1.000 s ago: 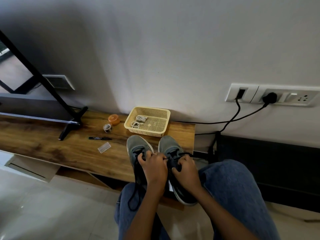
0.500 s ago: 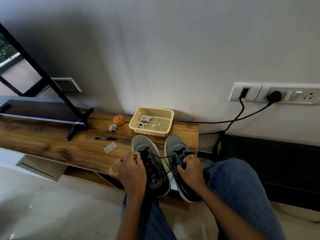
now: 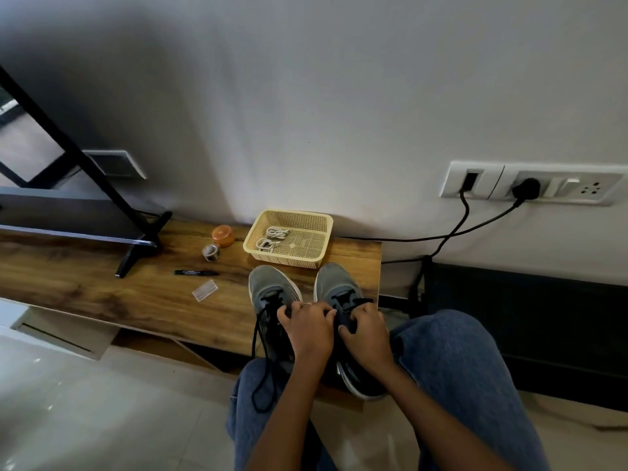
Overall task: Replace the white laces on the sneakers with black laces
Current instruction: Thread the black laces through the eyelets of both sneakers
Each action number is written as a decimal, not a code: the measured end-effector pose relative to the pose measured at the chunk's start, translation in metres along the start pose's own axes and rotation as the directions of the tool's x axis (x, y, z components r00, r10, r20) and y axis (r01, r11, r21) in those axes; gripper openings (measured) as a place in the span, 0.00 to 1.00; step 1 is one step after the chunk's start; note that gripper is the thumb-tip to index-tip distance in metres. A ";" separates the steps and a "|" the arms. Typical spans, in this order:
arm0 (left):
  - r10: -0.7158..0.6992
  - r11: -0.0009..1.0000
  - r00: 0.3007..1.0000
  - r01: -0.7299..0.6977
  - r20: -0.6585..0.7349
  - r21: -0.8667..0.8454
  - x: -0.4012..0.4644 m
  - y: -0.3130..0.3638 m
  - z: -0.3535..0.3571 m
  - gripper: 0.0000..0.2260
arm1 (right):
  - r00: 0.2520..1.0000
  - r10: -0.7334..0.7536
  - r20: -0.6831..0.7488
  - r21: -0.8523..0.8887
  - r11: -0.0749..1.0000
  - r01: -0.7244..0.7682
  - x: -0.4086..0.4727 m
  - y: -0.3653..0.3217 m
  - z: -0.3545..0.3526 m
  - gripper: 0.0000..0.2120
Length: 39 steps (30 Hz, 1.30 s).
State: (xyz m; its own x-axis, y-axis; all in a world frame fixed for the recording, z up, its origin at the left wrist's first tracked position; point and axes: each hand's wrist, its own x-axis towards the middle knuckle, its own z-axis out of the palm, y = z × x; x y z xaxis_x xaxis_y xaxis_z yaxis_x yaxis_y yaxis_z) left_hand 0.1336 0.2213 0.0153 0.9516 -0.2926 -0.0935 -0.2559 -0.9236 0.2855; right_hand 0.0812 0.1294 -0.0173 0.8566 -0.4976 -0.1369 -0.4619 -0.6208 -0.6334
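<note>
The two grey knit sneakers (image 3: 334, 300) stand side by side at the near edge of the long wood-grain shelf (image 3: 102, 283), toes toward the woven yellow plastic basket (image 3: 289, 237) holding coiled white laces (image 3: 272, 237). Both hands sit over the right sneaker's tongue — the left hand (image 3: 307, 329) and right hand (image 3: 365, 329) curled, pinching the black lace (image 3: 260, 362), whose slack trails down toward the knees.

Both hands, left (image 3: 307, 329) and right (image 3: 365, 331), gripped black laces (image 3: 260, 338) over two grey sneakers (image 3: 272, 290) on a wooden bench (image 3: 102, 290); white laces (image 3: 272, 237) lay in a basket (image 3: 316, 220).
</note>
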 end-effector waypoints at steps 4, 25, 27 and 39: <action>-0.124 0.990 0.990 0.128 0.063 -0.052 0.004 -0.001 -0.002 0.14 | 1.000 -0.002 0.005 -0.005 1.000 0.002 -0.002 -0.001 0.001 0.08; -0.356 0.896 0.934 0.339 -0.008 -0.289 -0.022 -0.034 -0.039 0.08 | 1.000 -0.017 0.008 0.031 0.999 0.016 -0.004 -0.001 -0.002 0.09; -0.368 0.889 0.930 0.350 -0.006 -0.295 -0.029 -0.040 -0.043 0.08 | 1.000 -0.022 0.009 0.027 0.999 0.022 -0.005 -0.002 -0.003 0.09; -0.397 0.841 0.918 0.372 0.019 -0.392 -0.059 -0.049 -0.043 0.09 | 0.999 -0.005 0.034 0.019 1.000 0.004 -0.005 -0.004 -0.004 0.09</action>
State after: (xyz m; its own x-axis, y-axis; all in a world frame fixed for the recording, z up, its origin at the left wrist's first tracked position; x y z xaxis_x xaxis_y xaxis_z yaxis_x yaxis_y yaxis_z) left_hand 0.0977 0.2940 0.0481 0.9716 0.0934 -0.2173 0.2055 -0.7885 0.5797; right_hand 0.0777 0.1320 -0.0115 0.8661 -0.4737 -0.1596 -0.4539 -0.6114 -0.6482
